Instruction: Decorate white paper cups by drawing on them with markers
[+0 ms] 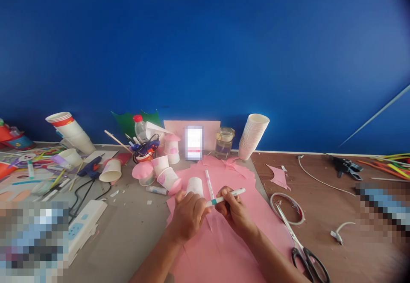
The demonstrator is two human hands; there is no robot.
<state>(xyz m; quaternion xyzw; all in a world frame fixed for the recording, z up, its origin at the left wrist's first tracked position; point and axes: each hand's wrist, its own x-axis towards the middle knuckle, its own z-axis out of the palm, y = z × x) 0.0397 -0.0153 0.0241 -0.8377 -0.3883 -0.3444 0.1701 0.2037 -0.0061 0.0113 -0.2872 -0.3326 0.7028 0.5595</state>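
In front of me, my right hand [235, 210] is closed round a white marker [237, 192] with a teal band. The marker lies nearly level, its left end reaching the curled fingers of my left hand [188, 214], which grip it there. Just behind my left hand stands a white paper cup [194, 185], its lower part hidden by the fingers. A second marker, white with pink marks [209, 182], rests on pink paper [230, 249] beyond my hands. The pink sheets spread under both hands.
Scissors [301, 244] and a tape roll [288, 209] lie at right. Behind stand a phone with a lit screen [194, 142], a glass jar [224, 142] and stacked cups [254, 135]. Decorated cups [168, 178], a glue gun [91, 167] and a power strip [85, 225] are at left.
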